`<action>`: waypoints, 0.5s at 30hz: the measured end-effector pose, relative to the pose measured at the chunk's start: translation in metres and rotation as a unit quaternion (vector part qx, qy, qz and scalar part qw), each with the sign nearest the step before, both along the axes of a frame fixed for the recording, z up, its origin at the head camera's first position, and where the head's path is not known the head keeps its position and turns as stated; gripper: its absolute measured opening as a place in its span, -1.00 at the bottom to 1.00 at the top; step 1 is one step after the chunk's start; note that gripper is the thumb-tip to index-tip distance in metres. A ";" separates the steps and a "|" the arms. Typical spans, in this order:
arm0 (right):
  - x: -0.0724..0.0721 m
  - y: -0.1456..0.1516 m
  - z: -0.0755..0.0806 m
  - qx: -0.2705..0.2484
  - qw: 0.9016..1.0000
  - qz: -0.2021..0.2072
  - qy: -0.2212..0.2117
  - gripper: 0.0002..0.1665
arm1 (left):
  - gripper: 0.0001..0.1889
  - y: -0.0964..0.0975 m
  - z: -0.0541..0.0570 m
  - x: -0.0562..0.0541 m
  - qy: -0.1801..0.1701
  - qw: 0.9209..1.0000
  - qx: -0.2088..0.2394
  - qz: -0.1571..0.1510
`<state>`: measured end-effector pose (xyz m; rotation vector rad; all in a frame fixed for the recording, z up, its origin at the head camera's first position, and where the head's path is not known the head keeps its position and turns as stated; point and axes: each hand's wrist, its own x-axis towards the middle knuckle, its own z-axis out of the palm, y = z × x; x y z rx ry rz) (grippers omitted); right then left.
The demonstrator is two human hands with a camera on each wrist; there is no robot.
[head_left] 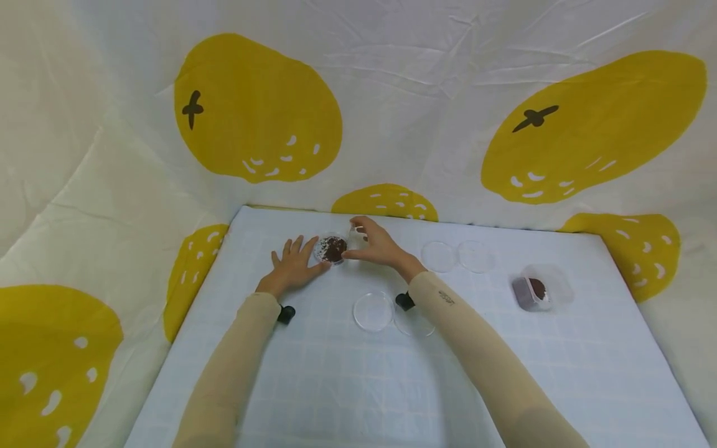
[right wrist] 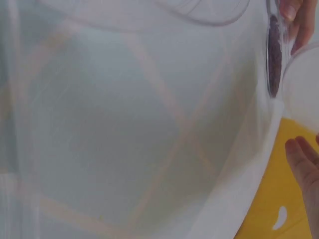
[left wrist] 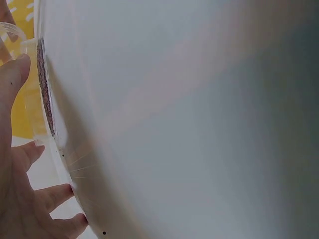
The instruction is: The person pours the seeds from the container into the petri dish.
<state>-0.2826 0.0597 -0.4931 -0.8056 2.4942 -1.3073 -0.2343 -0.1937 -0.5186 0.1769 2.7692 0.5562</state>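
Note:
A round clear petri dish (head_left: 331, 249) with dark brown granules lies on the table's far left part. My left hand (head_left: 294, 267) is beside it, thumb and index finger against opposite sides of the dish, other fingers spread on the cloth. In the left wrist view the granules (left wrist: 46, 87) form a thin layer at the dish's bottom. On the dish's right, my right hand (head_left: 381, 244) holds a clear round lid (head_left: 356, 239) on edge between thumb and fingers. The right wrist view shows this lid (right wrist: 304, 89) tilted up close to the dish.
Two clear round dish pieces (head_left: 439, 256) lie side by side at the back, right of my right hand. Another pair (head_left: 373, 311) lies nearer, partly under my right forearm. A clear tub (head_left: 529, 294) holding brown material stands tilted at the right. Patterned cloth (head_left: 403, 93) hangs behind the table.

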 end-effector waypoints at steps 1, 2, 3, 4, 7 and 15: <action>0.000 -0.003 -0.001 -0.003 1.000 0.001 0.000 0.03 | -0.04 -0.001 0.000 0.000 -0.001 1.000 0.000 0.001; -0.001 -0.005 -0.002 -0.005 1.000 0.002 -0.001 0.03 | -0.04 -0.001 -0.001 0.000 0.000 1.000 0.001 0.000; 0.000 -0.007 -0.002 -0.007 1.000 0.003 -0.002 0.02 | -0.04 -0.002 -0.002 0.000 0.001 1.000 0.002 -0.001; -0.001 -0.010 -0.003 -0.009 1.000 0.004 -0.003 0.02 | -0.04 -0.002 -0.002 -0.001 0.002 1.000 0.004 -0.002; -0.001 -0.016 -0.004 -0.007 1.000 0.009 -0.004 0.02 | -0.03 -0.004 -0.005 -0.002 0.006 1.000 0.005 -0.004; -0.006 -0.035 -0.005 0.037 0.998 0.024 0.032 0.06 | -0.02 -0.007 -0.010 -0.005 0.009 1.000 0.002 -0.005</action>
